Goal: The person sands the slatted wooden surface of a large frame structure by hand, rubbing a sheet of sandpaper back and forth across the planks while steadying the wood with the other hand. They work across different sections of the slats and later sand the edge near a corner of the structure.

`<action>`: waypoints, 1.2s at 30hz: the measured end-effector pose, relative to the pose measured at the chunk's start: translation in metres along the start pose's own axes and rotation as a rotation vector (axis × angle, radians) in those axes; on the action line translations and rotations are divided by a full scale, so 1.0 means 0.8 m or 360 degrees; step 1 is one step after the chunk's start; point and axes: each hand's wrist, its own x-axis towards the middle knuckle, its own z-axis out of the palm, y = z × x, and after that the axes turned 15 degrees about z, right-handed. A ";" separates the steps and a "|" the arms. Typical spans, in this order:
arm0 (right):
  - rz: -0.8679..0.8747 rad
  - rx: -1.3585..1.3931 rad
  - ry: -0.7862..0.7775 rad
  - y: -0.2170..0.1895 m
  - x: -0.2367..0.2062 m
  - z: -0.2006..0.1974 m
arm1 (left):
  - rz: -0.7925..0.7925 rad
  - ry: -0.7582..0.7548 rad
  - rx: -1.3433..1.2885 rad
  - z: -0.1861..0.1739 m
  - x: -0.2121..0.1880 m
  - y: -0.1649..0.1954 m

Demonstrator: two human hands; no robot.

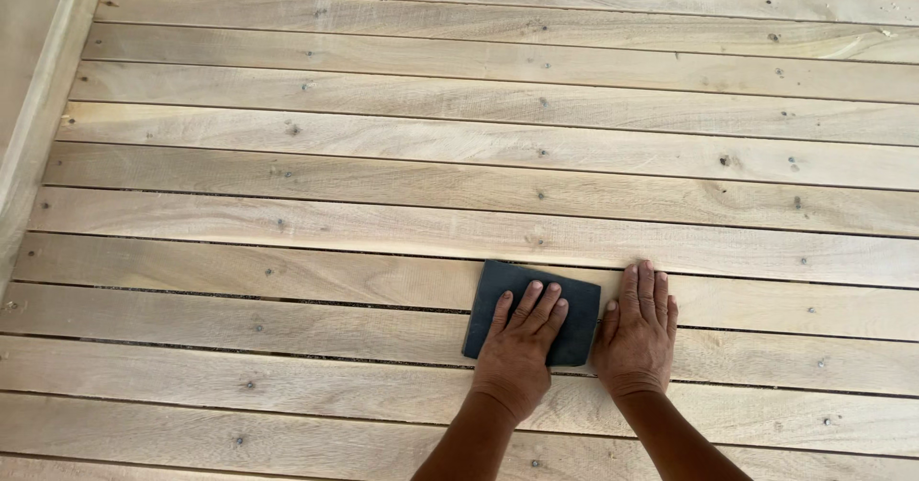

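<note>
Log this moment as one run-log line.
left hand: flat on dark sanding sheet | right hand: flat on bare plank, thumb at sheet edge | surface: nailed wooden slats

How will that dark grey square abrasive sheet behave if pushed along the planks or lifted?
The dark grey square abrasive sheet lies flat and thin under the left hand, so it is probably light and floppy when lifted. Pushed, it likely grips rather than slides. It might snag at the gaps between the pale wooden planks.
</note>
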 end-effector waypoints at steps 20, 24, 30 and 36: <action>-0.0049 0.0053 0.0100 0.032 -0.058 -0.019 | -0.0005 -0.0093 -0.0108 0.009 -0.071 0.017; -0.0044 0.0062 0.0069 0.041 -0.067 -0.023 | -0.0357 0.0367 0.0201 -0.029 -0.154 -0.086; -0.0042 0.0061 0.0113 0.036 -0.065 -0.019 | -0.1217 0.0479 0.0358 -0.070 -0.178 -0.131; -0.0028 0.0053 0.0126 0.038 -0.064 -0.025 | -0.0245 -0.0044 0.0107 -0.022 -0.118 -0.035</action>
